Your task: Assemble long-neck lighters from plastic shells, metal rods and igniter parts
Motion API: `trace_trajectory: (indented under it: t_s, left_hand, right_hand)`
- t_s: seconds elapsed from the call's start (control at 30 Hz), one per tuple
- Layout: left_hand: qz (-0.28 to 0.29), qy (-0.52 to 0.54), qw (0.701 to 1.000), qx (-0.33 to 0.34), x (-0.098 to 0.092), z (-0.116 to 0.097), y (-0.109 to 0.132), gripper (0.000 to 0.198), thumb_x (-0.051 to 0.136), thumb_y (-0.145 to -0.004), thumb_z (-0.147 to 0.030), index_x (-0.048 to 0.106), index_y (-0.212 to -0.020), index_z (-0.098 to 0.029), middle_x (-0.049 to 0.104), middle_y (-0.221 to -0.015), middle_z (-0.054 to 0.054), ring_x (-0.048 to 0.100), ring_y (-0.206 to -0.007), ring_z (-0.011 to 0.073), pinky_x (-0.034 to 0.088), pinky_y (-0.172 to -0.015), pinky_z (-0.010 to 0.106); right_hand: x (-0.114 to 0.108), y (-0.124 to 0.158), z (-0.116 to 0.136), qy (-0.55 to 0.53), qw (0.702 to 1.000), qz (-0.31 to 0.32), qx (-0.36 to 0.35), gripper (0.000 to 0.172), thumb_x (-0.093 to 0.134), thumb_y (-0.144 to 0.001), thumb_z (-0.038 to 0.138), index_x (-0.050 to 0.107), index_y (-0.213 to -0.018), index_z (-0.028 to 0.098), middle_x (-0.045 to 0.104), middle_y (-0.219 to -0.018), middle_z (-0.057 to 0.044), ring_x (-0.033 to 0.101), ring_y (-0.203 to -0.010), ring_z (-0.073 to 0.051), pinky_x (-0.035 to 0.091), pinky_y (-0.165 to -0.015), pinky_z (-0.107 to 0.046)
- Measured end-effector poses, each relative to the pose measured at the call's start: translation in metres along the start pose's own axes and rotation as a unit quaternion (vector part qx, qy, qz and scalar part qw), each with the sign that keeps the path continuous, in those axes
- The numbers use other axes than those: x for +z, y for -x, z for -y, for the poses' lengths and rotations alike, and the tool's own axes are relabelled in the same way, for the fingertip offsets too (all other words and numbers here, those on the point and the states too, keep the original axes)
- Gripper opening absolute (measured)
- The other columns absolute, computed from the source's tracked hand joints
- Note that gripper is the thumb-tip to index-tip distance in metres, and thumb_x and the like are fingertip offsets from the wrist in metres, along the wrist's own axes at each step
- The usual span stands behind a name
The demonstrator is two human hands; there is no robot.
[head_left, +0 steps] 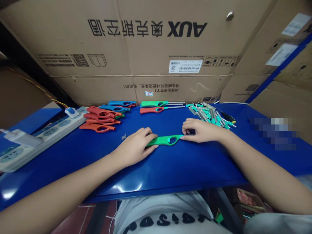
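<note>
The one camera sits on the person's head, facing forward and down, close above the left hand (134, 146) and right hand (201, 130) on a blue table (170, 169), toward cardboard boxes (156, 87).

We are seeing the widest free room on the near side of the left hand's fingers (148, 136) and the right hand's fingers (187, 128), where the blue worktop (168, 175) is running unbroken to its front edge. Between the fingers, a green lighter body (164, 140) is lying in the way. Ahead of them, we are finding a narrower lane that is ending at red lighter bodies (99, 118), a green lighter (156, 104) and a red lighter (152, 110). A heap of green-and-metal parts (208, 115) is crowding the space just ahead of the right fingers. Left of the left fingers, a power strip (44, 138) is blocking the way, and a cardboard carton (156, 42) is walling off the far side.
</note>
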State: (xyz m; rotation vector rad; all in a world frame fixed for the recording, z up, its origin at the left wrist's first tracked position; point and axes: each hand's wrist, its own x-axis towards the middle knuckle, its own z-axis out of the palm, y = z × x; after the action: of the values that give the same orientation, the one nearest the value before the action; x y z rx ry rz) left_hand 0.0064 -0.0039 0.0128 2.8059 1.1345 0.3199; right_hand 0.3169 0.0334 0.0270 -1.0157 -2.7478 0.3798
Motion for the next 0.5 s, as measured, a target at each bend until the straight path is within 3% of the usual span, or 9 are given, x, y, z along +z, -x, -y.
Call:
trace_trajectory:
  t_s: [0.1, 0.13, 0.2, 0.23, 0.27, 0.33, 0.43, 0.5]
  left_hand:
    - [-0.01, 0.002, 1.0, 0.007, 0.0, 0.001, 0.001, 0.033, 0.052, -0.101, -0.035, 0.062, -0.127, -0.017, 0.061, -0.113, 0.011, 0.059, -0.106, 0.0269, 0.052, -0.092, 0.04]
    - [-0.014, 0.01, 1.0, 0.006, 0.0, 0.0, 0.001, 0.033, 0.052, -0.101, -0.034, 0.062, -0.127, -0.017, 0.062, -0.112, 0.011, 0.059, -0.106, 0.0267, 0.052, -0.093, 0.04]
    - [-0.019, 0.019, 1.0, -0.007, -0.002, -0.002, 0.003, 0.032, 0.054, -0.099, -0.031, 0.063, -0.126, -0.016, 0.063, -0.111, 0.011, 0.06, -0.105, 0.0267, 0.052, -0.093, 0.041]
    - [-0.017, 0.017, 1.0, -0.02, -0.003, -0.004, 0.004, 0.031, 0.056, -0.098, -0.03, 0.064, -0.125, -0.016, 0.063, -0.111, 0.011, 0.061, -0.104, 0.0273, 0.053, -0.092, 0.041]
    - [-0.013, 0.011, 0.999, -0.036, -0.005, -0.005, 0.004, 0.031, 0.058, -0.096, -0.029, 0.065, -0.123, -0.017, 0.064, -0.11, 0.011, 0.061, -0.103, 0.0281, 0.054, -0.089, 0.041]
    - [0.004, -0.005, 0.997, -0.072, -0.009, -0.007, 0.006, 0.028, 0.059, -0.094, -0.029, 0.068, -0.119, -0.018, 0.064, -0.109, 0.01, 0.064, -0.101, 0.0293, 0.055, -0.083, 0.041]
    - [0.02, 0.0, 0.995, -0.097, -0.011, -0.008, 0.006, 0.025, 0.059, -0.094, -0.028, 0.07, -0.114, -0.019, 0.064, -0.109, 0.009, 0.067, -0.092, 0.0265, 0.055, -0.075, 0.037]
    - [0.016, 0.018, 0.996, -0.088, -0.009, -0.007, 0.006, 0.025, 0.06, -0.094, -0.028, 0.069, -0.115, -0.019, 0.064, -0.109, 0.009, 0.068, -0.085, 0.0233, 0.054, -0.073, 0.035]
  right_hand:
    - [-0.013, 0.005, -0.013, 0.027, 0.994, -0.083, 0.069, 0.032, 0.057, -0.095, 0.046, 0.065, -0.08, 0.018, 0.067, -0.078, -0.006, 0.058, -0.077, -0.019, 0.042, -0.072, -0.031]
    - [-0.019, 0.009, -0.019, 0.068, 0.98, -0.128, 0.135, 0.031, 0.055, -0.095, 0.045, 0.066, -0.082, 0.019, 0.068, -0.08, -0.006, 0.06, -0.077, -0.02, 0.041, -0.071, -0.031]
    - [-0.034, 0.022, -0.034, 0.158, 0.913, -0.181, 0.33, 0.024, 0.055, -0.093, 0.041, 0.068, -0.094, 0.02, 0.07, -0.089, -0.009, 0.061, -0.08, -0.023, 0.037, -0.066, -0.032]
    - [-0.041, 0.03, -0.043, 0.188, 0.875, -0.184, 0.407, 0.022, 0.056, -0.092, 0.038, 0.067, -0.098, 0.021, 0.07, -0.097, -0.011, 0.062, -0.086, -0.025, 0.037, -0.067, -0.033]
    - [-0.048, 0.039, -0.053, 0.198, 0.855, -0.183, 0.443, 0.02, 0.058, -0.089, 0.034, 0.067, -0.098, 0.018, 0.069, -0.1, -0.015, 0.062, -0.088, -0.028, 0.038, -0.068, -0.035]
    - [-0.059, 0.059, -0.074, 0.205, 0.823, -0.178, 0.498, 0.018, 0.064, -0.084, 0.031, 0.066, -0.087, 0.013, 0.067, -0.088, -0.022, 0.062, -0.081, -0.032, 0.037, -0.065, -0.038]
    - [-0.066, 0.082, -0.103, 0.106, 0.79, -0.079, 0.598, 0.029, 0.075, -0.078, 0.039, 0.057, -0.066, 0.02, 0.061, -0.063, -0.011, 0.058, -0.061, -0.025, 0.042, -0.059, -0.038]
    - [-0.064, 0.09, -0.118, 0.061, 0.796, -0.078, 0.597, 0.034, 0.081, -0.072, 0.036, 0.052, -0.06, 0.022, 0.059, -0.058, -0.007, 0.056, -0.054, -0.023, 0.045, -0.058, -0.039]
